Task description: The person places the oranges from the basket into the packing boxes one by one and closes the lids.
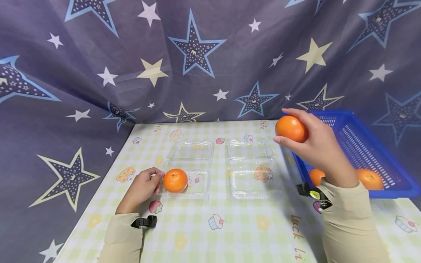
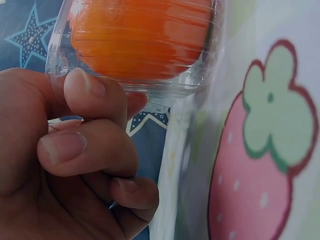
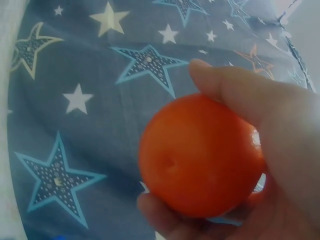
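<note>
My left hand [image 1: 157, 179] rests on the table and pinches the left rim of an open clear plastic box [image 1: 204, 190]. One orange [image 1: 175, 180] sits inside that box. In the left wrist view the curled fingers [image 2: 85, 90] press against the box corner [image 2: 60, 60], with the orange [image 2: 140, 35] behind the plastic. My right hand [image 1: 282, 125] grips a second orange [image 1: 291, 128] in the air, above the gap between the empty clear box [image 1: 236, 193] and the blue basket [image 1: 398, 182]. The right wrist view shows that orange [image 3: 200, 155] wrapped by fingers [image 3: 240, 90] and thumb.
Two more oranges [image 1: 316, 176] [image 1: 370, 178] lie in the blue basket at the right. Both clear boxes have their lids [image 1: 194, 149] [image 1: 248, 148] folded back. The table [image 1: 230, 226] has a checked cloth with cartoon prints. A starry blue curtain [image 1: 197, 54] hangs behind and to the left.
</note>
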The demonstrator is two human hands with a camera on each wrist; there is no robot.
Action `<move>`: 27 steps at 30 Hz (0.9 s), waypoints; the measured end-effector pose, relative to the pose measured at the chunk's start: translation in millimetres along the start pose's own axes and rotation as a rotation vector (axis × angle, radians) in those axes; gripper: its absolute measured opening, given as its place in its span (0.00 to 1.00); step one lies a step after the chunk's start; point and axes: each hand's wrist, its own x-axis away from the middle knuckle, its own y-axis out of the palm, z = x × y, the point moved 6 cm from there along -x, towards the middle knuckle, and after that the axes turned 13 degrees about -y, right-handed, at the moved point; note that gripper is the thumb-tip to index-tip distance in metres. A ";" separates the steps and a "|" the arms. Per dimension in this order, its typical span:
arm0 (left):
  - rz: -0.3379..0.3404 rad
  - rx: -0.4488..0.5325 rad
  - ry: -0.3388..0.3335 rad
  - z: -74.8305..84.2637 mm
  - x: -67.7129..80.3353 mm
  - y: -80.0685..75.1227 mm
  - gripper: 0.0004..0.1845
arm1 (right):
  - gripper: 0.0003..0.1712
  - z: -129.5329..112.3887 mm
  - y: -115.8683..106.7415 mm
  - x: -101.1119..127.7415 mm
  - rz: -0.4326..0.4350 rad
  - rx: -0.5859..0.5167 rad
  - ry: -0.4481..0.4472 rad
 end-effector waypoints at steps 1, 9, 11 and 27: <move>0.003 -0.004 0.001 0.2 0.3 -0.5 0.13 | 0.44 -0.7 2.5 -0.2 0.000 -0.009 0.008; 0.028 -0.026 0.019 1.6 2.8 -1.4 0.14 | 0.47 -11.0 18.3 -1.4 -0.014 -0.023 0.074; 0.031 -0.030 0.028 1.8 3.3 -0.9 0.15 | 0.46 -15.1 21.5 -2.2 -0.005 -0.025 0.048; 0.003 0.014 0.022 2.5 1.3 1.8 0.16 | 0.44 -30.6 52.9 -4.5 -0.017 -0.045 -0.067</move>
